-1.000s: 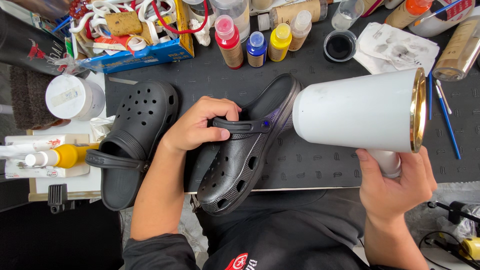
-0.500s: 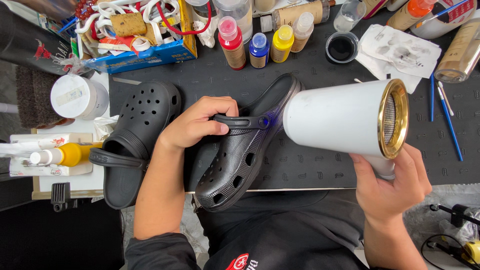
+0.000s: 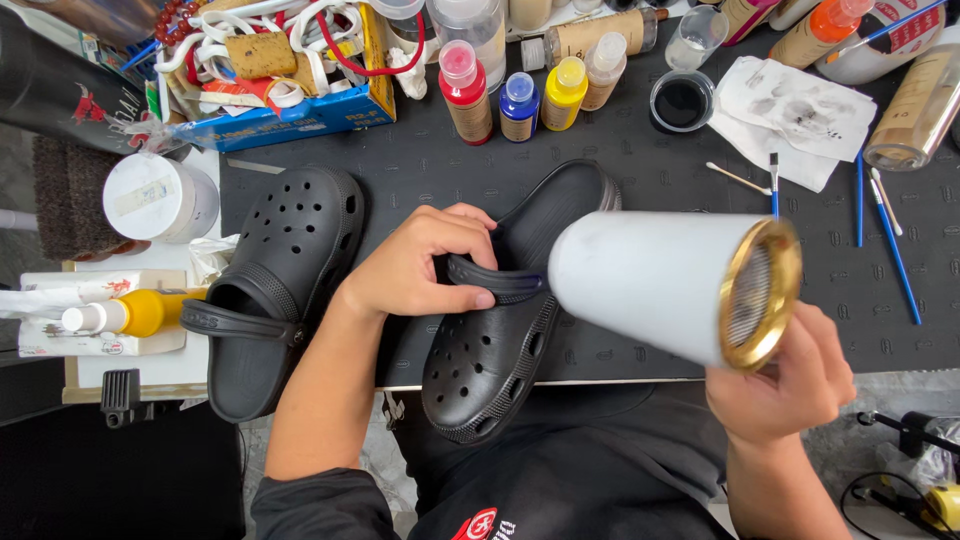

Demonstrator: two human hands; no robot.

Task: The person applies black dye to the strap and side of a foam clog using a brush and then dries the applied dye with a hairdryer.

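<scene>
While the left hand (image 3: 425, 265) keeps its fingers (image 3: 470, 298) clenched over the heel strap of the black clog (image 3: 495, 365), pinning it at the near table (image 3: 640, 190) edge w/ toe hanging off toward the person, the white hair dryer (image 3: 655, 290) has swung vs 1 s ago: its gold mesh rear end now tilts more toward the camera and the barrel sits lower and further left, nozzle end just beside the clog's strap/heel area. Right hand (image 3: 785, 385) is wrapped tight round the dryer handle, below the barrel; handle itself mostly hidden. Clog pose barely changed, left hand same spot. Reads as air being re-aimed at the heel part of the shoe, prob. drying it; can't tell if dryer is running. Second black clog (image 3: 285, 275) lies untouched to the left, well apart from both hands. Small paint bottles (image 3: 520, 95) stand at far side, blue brushes (image 3: 890, 240) far right.
</scene>
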